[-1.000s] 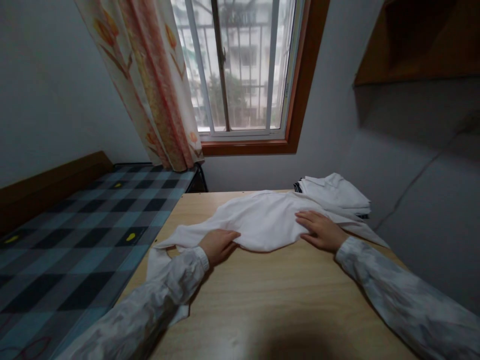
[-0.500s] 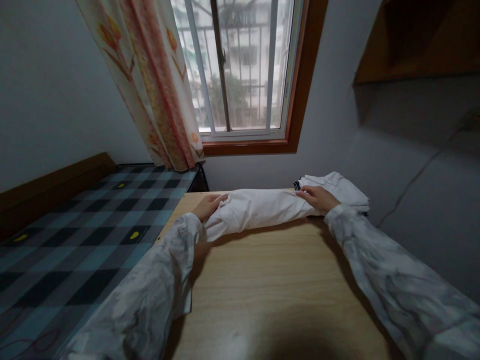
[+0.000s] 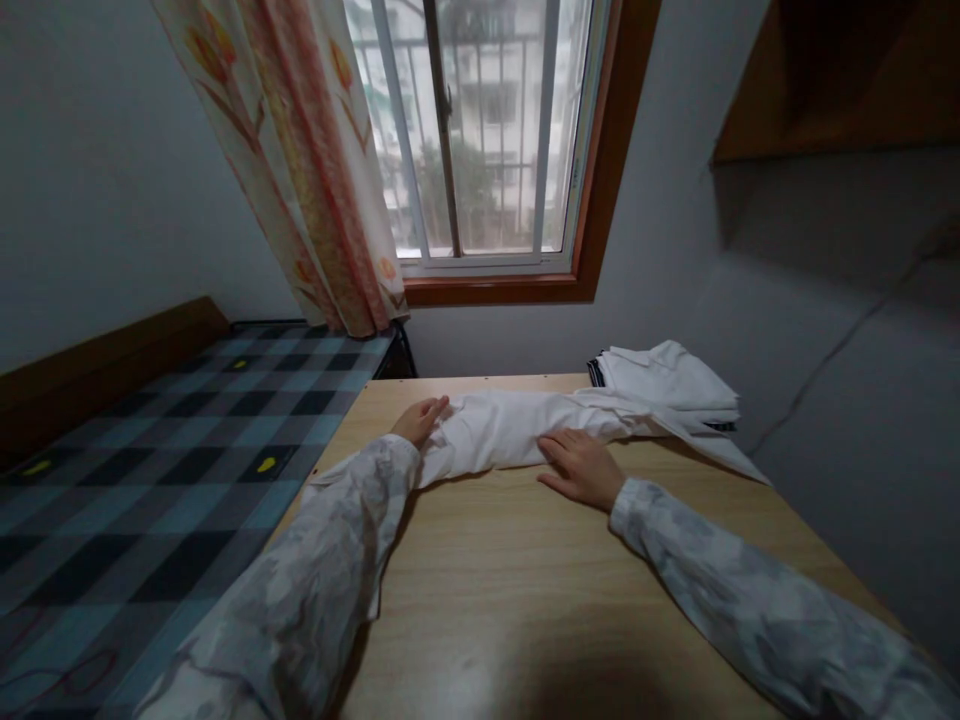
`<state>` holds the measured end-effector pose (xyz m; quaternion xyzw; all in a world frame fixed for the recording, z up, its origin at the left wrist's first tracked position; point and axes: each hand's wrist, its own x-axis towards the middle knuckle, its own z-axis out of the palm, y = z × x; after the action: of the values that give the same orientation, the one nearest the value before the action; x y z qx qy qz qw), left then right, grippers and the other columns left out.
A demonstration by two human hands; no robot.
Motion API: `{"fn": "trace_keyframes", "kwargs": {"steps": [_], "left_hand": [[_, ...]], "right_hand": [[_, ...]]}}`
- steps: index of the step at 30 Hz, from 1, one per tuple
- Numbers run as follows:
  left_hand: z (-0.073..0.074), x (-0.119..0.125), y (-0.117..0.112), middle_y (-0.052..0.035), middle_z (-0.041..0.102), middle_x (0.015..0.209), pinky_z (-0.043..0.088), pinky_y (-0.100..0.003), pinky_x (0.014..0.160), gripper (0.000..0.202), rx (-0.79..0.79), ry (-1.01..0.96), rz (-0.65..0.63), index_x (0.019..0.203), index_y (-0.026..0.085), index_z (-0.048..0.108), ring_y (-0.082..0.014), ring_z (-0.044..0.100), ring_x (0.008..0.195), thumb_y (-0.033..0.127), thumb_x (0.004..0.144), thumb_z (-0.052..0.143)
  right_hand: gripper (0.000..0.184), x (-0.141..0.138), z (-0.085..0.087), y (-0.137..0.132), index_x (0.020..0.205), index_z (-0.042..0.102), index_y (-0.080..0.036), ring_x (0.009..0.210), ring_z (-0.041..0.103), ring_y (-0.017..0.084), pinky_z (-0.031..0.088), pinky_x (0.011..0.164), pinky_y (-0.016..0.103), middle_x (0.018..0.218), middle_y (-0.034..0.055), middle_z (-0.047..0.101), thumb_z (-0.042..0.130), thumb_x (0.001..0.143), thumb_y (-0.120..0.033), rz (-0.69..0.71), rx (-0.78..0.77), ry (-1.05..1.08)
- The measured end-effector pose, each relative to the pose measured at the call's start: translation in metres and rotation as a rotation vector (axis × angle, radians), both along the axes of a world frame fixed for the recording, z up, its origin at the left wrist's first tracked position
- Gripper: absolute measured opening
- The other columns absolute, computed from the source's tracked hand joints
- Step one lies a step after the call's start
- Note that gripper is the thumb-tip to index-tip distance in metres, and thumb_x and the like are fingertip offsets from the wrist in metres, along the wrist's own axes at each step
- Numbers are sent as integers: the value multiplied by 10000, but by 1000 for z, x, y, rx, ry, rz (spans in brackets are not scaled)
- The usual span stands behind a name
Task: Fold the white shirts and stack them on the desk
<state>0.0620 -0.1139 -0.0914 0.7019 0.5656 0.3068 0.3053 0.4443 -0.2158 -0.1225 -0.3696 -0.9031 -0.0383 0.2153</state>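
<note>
- Our left hand (image 3: pixel 418 422) rests at the left end of the white cloth (image 3: pixel 491 432). Its fingers (image 3: pixel 436 404) touch the cloth, but we cannot tell if they pinch it or just lie on it.
- Our right hand (image 3: pixel 589 472) is let go and loose. Its fingers (image 3: pixel 553 443) lie on the near edge of the cloth, and the thumb sits apart, closer to us.
- The cloth is a long, bumpy strip on the counter (image 3: pixel 510 600). Most of it lies between our left fingers and our right fingers, and a bit past them on the far side.
- A long loose end (image 3: pixel 739 462) pokes out to the right of our right fingers. It lies in front of the folded stack (image 3: pixel 667 378), which is past those fingers and to their right.
- Closer to us than our left fingers, a white bit (image 3: pixel 375 603) peeks out beside our left sleeve (image 3: pixel 300 590).
- We think that sleeve could catch the white bit and drag it crooked, because the arm is right over it.
- If our right fingers push too hard, the strip could bunch up, since it looks soft and wrinkly.
- If the loose end gets tugged, it might rub the stack and tip it, because they are so near each other.
</note>
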Motion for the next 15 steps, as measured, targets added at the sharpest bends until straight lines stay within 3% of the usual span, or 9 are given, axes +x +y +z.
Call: {"fn": "trace_keyframes", "kwargs": {"steps": [3,6,11,15], "left_hand": [[-8,-14,-6,-116,762,1057,560,-407,911,890,-116,-162,-139,1149,155,703,-317,708,1040,804,556,839],[-12,-22,-17,-130,765,1156,566,-444,978,1036,-177,-164,-154,1290,150,646,-356,708,1129,576,409,984],[-8,-16,-30,-82,769,1151,567,-398,955,825,-148,-105,-144,1263,167,628,-305,722,1064,462,543,901],[5,-9,-35,-96,757,1160,530,-350,926,617,33,-35,-96,1206,152,637,-288,687,1056,482,707,782]], "right_hand": [[276,-11,-8,9,1218,683,-217,1161,603,325,452,1025,464,1240,149,688,553,1065,-407,-107,27,15],[263,-14,-10,18,1104,712,-220,1114,614,313,447,1015,459,1126,136,712,470,1093,-322,-104,31,5],[262,-7,2,21,1115,679,-232,1057,635,302,466,985,430,1095,125,737,438,1093,-334,-139,-27,250],[286,6,30,34,1106,634,-232,992,653,291,474,923,390,1049,121,728,416,1095,-417,-282,-66,485]]}}
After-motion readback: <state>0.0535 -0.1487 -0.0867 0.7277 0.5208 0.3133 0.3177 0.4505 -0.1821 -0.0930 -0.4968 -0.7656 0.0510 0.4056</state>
